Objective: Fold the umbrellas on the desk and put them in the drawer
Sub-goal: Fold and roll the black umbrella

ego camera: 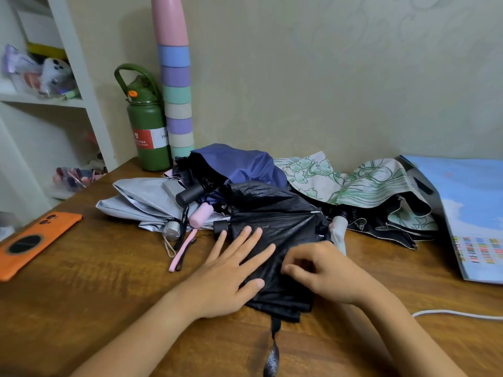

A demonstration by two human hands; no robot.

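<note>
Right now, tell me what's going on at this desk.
A person is folding a black fabric umbrella on the brown wooden desk. The left hand lies flat on its canopy, fingers straight, while the right hand pinches the fabric beside it. Behind lie a silver umbrella, a navy blue umbrella and a white umbrella with green flower print, all loose and unfolded. No drawer is in view.
</note>
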